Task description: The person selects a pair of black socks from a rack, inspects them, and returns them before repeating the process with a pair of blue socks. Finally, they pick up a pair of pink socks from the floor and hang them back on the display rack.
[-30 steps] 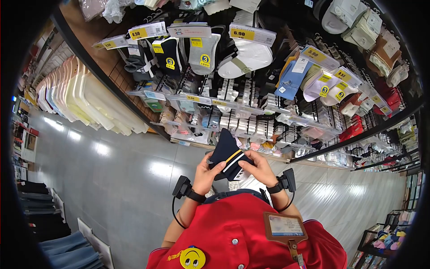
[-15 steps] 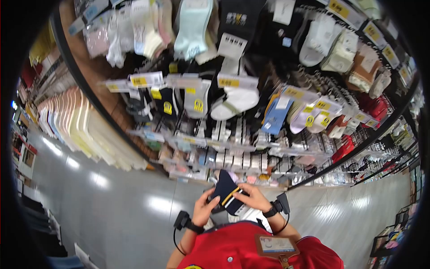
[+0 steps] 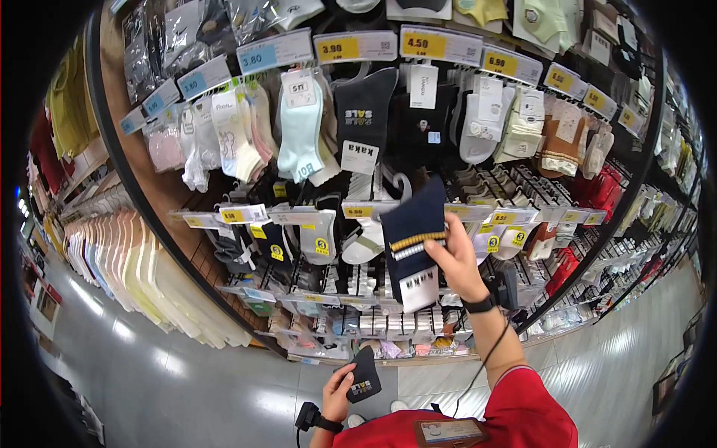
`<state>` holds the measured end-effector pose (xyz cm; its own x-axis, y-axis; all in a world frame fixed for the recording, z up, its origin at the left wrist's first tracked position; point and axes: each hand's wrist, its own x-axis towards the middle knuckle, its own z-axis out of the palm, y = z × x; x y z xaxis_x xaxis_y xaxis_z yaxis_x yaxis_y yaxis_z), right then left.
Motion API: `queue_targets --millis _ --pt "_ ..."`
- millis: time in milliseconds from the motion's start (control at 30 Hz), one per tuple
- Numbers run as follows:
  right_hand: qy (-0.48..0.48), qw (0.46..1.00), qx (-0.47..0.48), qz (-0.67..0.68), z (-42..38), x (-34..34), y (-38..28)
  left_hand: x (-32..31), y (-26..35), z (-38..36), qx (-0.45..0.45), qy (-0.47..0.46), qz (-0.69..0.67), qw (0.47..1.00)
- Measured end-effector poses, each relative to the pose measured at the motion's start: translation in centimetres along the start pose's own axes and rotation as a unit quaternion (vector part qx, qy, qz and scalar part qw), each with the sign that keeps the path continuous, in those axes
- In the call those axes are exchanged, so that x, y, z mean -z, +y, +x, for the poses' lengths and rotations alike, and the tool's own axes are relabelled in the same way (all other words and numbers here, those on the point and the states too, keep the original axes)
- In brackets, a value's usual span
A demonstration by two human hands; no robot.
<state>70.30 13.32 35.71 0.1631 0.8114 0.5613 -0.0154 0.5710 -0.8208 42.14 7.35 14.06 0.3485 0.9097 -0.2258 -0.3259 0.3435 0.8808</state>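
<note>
Raised in front of the rack, my right hand (image 3: pixel 461 257) pinches a navy sock (image 3: pixel 418 216) by its right edge, thumb on the front. The sock has yellow and white stripes and a white label (image 3: pixel 418 290) at its lower end. A pale curved hook (image 3: pixel 403 184) shows by its top. Low near my body, my left hand (image 3: pixel 337 392) is closed on a dark grey sock (image 3: pixel 365 377) with "SALE" lettering. A similar dark grey sock (image 3: pixel 366 108) with a white label hangs on the upper row, left of and above the navy one.
Several price tags (image 3: pixel 356 47) line the rack's rails, with many socks hanging below, such as a light blue pair (image 3: pixel 300 127). Pale garments (image 3: pixel 149 276) hang at the left. A black rack post (image 3: pixel 160 175) slants down the left side. Grey floor (image 3: pixel 254 396) lies below.
My right hand has lifted the navy sock from in front of my body up to the rack. My left hand has let go of it and shows the dark grey sock. The view has tilted upward.
</note>
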Motion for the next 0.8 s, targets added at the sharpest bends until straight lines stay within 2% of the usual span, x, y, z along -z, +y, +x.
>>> queue_targets --millis 100,233,267,333,400,467,633,733,767,800 --pt "0.028 0.995 0.086 0.037 3.8 -0.8 -0.8 0.6 -0.2 0.0 -0.027 0.022 0.011 0.999" --pt "0.008 0.99 0.126 0.06 7.5 -2.0 -1.7 0.7 0.2 -0.7 -0.029 0.04 -0.021 0.999" --pt "0.015 0.987 0.152 0.047 8.4 -2.4 -1.7 0.8 0.5 -0.8 -0.036 0.039 -0.02 0.998" --pt "0.019 0.982 0.182 0.039 9.9 -3.3 -2.1 0.9 1.2 -1.6 -0.018 0.033 0.077 0.996" --pt "0.042 0.974 0.224 -0.003 11.3 -4.3 -2.4 0.6 1.5 -1.8 -0.028 0.044 0.06 0.997" --pt "0.052 0.975 0.215 0.004 13.1 -4.8 -1.8 0.6 1.6 -2.0 -0.032 0.043 0.018 0.998" --pt "0.082 0.968 0.235 0.023 15.9 -5.5 -1.7 1.4 0.9 -2.1 -0.053 0.042 0.022 0.997" --pt "0.11 0.961 0.255 -0.018 18.3 -5.7 -1.7 2.2 0.0 -2.2 -0.051 0.051 0.001 0.997" --pt "0.1 0.967 0.234 -0.014 19.0 -5.8 -1.5 2.1 0.0 -2.3 -0.053 0.064 0.002 0.997" --pt "0.087 0.96 0.262 -0.044 19.6 -5.9 -1.2 2.2 0.0 -2.3 -0.055 0.064 0.003 0.996"
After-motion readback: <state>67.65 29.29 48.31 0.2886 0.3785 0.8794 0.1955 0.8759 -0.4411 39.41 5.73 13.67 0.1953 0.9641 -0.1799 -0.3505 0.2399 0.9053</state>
